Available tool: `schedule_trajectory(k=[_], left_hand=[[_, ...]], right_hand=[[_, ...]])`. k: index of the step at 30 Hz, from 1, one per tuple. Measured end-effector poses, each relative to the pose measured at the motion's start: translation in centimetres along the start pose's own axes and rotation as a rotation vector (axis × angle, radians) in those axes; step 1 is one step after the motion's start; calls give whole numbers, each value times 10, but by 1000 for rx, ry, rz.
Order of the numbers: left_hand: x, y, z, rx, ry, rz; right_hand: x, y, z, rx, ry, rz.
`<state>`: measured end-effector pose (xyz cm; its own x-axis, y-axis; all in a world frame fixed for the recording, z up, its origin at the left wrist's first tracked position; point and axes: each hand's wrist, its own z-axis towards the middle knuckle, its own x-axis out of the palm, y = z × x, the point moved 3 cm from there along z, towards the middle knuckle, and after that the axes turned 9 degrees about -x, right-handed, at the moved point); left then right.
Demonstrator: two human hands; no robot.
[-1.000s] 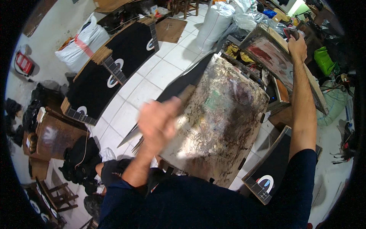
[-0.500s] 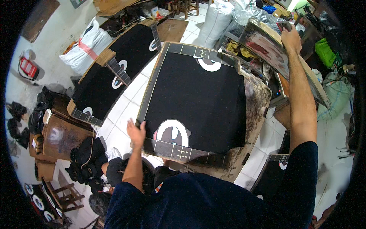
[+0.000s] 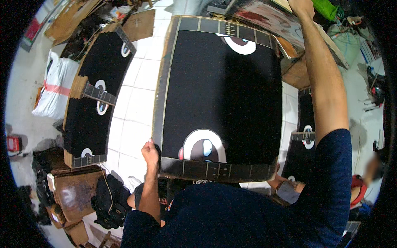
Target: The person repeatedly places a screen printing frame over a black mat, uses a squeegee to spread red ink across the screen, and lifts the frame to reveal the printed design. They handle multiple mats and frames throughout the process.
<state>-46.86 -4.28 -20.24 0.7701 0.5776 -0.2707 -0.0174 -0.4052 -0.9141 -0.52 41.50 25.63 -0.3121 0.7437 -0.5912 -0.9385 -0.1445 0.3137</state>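
Observation:
A board covered with black cloth [image 3: 198, 87] fills the middle, printed with large cartoon eyes [image 3: 204, 142] at its near and far ends. Dark strips [image 3: 198, 168] with pale lines border the cloth. Beside the board's near left edge is my left hand [image 3: 150, 155], its fingers curled in and the thumb up; whatever they may hold is too small to make out. My right arm reaches far right, where my right hand [image 3: 302, 7] is closed at the upper edge of a paint-stained framed screen [image 3: 271, 18]. The picture's top cuts off those fingers, hiding what they grip.
At left stands another black-cloth board [image 3: 89, 126] with similar eyes, beside a white sack [image 3: 58, 84]. A brown cabinet [image 3: 72, 194] and black cloth pile [image 3: 109, 202] lie lower left. More printed black cloth [image 3: 300, 155] is at right, near a person in red [image 3: 357, 192].
My view has turned, so the middle board looks larger and straighter. My left hand's spread fingers have curled in. The screen and my right hand now sit higher in the picture.

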Motion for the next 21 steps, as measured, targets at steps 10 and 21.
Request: schedule_trajectory(k=[10, 21], left_hand=[[23, 15, -19, 8, 197, 447], [9, -33, -28, 40, 309, 791]], right_hand=[[-2, -4, -21, 39, 10, 32], [1, 1, 7, 54, 48, -8]])
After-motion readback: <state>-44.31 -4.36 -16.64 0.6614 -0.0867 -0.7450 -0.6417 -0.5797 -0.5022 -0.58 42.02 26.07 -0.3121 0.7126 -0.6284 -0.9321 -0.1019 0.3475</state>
